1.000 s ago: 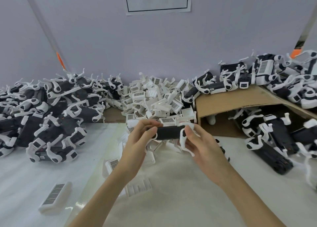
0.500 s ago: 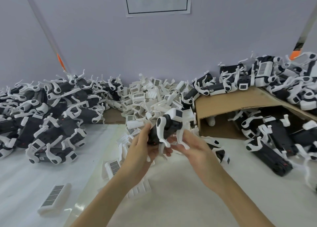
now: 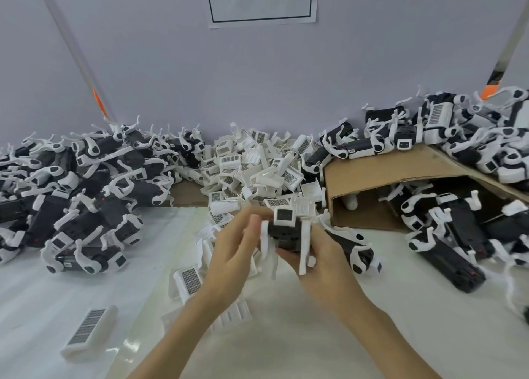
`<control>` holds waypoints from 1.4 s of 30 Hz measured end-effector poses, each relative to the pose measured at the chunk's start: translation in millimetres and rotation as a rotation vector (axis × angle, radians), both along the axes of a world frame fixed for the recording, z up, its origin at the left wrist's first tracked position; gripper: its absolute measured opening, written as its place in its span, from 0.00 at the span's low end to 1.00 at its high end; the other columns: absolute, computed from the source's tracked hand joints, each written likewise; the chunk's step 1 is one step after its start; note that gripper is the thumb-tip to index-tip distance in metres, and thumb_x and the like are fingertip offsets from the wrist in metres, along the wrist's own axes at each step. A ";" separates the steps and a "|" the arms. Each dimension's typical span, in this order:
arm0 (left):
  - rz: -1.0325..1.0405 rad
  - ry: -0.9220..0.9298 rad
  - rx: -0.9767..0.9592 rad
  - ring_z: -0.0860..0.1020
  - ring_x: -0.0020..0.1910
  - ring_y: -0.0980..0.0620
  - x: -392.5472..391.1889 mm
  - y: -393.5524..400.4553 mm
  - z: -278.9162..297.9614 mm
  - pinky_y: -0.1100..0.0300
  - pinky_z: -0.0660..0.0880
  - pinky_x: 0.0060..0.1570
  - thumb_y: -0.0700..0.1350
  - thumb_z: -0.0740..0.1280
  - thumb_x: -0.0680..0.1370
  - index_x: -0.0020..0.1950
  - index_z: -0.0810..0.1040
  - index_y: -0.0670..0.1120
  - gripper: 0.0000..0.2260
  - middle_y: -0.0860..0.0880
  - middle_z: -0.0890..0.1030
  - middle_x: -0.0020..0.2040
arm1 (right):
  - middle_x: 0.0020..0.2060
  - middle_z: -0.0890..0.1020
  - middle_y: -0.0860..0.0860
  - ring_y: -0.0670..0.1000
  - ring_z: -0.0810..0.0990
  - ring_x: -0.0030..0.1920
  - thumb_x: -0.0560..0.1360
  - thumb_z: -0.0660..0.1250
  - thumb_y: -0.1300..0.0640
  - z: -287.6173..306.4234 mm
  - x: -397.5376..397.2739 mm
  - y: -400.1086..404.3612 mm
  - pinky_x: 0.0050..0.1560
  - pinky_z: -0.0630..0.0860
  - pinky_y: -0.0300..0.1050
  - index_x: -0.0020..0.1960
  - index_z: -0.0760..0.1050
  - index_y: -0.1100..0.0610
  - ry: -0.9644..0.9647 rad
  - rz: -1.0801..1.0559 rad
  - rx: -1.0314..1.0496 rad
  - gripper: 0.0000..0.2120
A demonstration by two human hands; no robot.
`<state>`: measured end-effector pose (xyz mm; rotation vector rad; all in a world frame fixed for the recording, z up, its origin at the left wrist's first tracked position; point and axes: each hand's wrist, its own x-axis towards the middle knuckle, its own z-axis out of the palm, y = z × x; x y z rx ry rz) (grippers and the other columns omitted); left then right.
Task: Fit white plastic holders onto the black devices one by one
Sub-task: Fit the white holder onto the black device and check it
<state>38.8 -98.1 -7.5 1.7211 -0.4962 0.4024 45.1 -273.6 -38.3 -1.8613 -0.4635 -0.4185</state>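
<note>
Both hands hold one black device point(image 3: 286, 235) up over the white worktop point(image 3: 286, 335), in front of the pile of white holders point(image 3: 257, 167). The right hand point(image 3: 323, 267) grips it from below. The left hand point(image 3: 232, 252) pinches its left side. A white holder point(image 3: 284, 217) sits on its top end.

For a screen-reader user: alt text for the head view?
Two hands, left hand and right hand, hold a black device over a white table, among piles of loose white holders and finished devices.
</note>
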 end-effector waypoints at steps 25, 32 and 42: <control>0.141 0.176 -0.103 0.82 0.44 0.58 12.2 -0.7 -3.5 0.67 0.76 0.43 0.49 0.81 0.75 0.54 0.82 0.50 0.12 0.54 0.85 0.45 | 0.62 0.71 0.48 0.47 0.76 0.62 0.70 0.83 0.52 5.1 0.9 -12.3 0.61 0.77 0.37 0.70 0.77 0.47 -0.105 -0.159 -0.237 0.30; 0.089 0.140 -0.174 0.84 0.55 0.49 19.0 18.9 5.1 0.54 0.82 0.52 0.59 0.74 0.74 0.60 0.81 0.50 0.19 0.50 0.86 0.54 | 0.63 0.79 0.35 0.42 0.76 0.67 0.72 0.80 0.46 7.7 1.7 -8.9 0.59 0.78 0.40 0.72 0.70 0.36 0.021 -0.005 -0.031 0.32; 0.299 0.295 -0.884 0.81 0.39 0.43 19.0 22.0 7.8 0.48 0.77 0.55 0.66 0.58 0.85 0.29 0.76 0.41 0.35 0.42 0.80 0.36 | 0.71 0.69 0.35 0.45 0.71 0.72 0.76 0.77 0.45 -10.0 -10.8 27.5 0.62 0.74 0.36 0.80 0.59 0.40 -0.114 0.030 -0.120 0.39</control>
